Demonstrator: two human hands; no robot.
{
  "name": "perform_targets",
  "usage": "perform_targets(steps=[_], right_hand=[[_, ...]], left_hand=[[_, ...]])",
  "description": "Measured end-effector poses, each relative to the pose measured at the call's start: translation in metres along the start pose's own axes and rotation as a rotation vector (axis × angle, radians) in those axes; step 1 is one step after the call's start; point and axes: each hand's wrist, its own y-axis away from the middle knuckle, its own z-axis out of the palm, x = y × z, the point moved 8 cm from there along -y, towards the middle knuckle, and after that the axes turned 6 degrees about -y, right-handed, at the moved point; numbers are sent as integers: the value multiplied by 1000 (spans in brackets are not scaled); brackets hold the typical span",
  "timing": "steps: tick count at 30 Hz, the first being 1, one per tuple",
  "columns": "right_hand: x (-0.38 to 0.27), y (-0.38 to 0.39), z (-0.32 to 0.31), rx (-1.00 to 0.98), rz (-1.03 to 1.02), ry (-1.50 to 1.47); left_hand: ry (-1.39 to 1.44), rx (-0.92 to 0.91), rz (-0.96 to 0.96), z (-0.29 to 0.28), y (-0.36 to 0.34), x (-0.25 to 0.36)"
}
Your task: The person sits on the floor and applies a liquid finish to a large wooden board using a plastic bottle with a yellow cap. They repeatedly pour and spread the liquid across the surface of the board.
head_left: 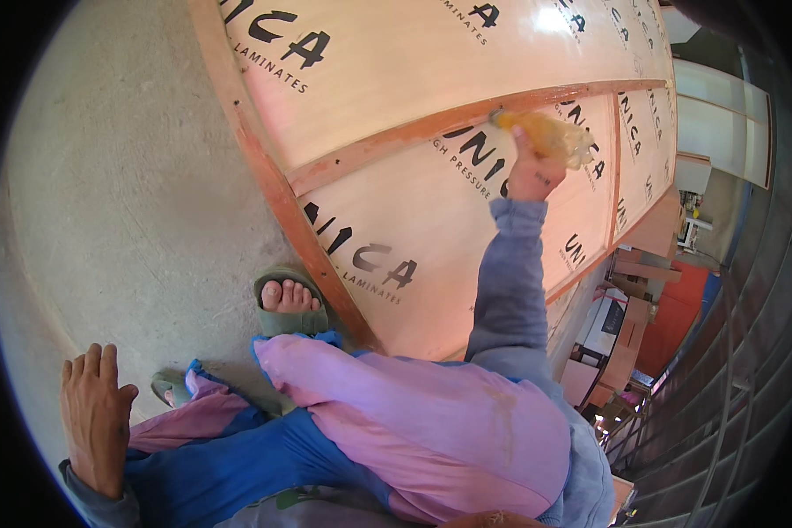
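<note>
Gritty concrete floor (132, 176), glossy wood-framed panel (378, 211), right hand (536, 178) gripping translucent bottle (554, 136)

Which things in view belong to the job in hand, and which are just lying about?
In use:
- yellowish bottle, in the right hand
- wooden frame beneath it
- printed panel within the frame

Apparently just lying about:
- white box
- red sheet-like item

The left hand holds nothing.
</note>
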Motion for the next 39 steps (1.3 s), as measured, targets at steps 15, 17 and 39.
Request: perform_targets(steps=[15,17,39], right_hand=[[-66,58,36,-93,-207,75],[-30,7,-5,-116,22,226],[-23,-14,13,-123,157,-60]], left_hand=[[6,-71,-57,1,1,-3],[96,-155,-47,17,-11,0],[-23,28,10,11,10,-1]])
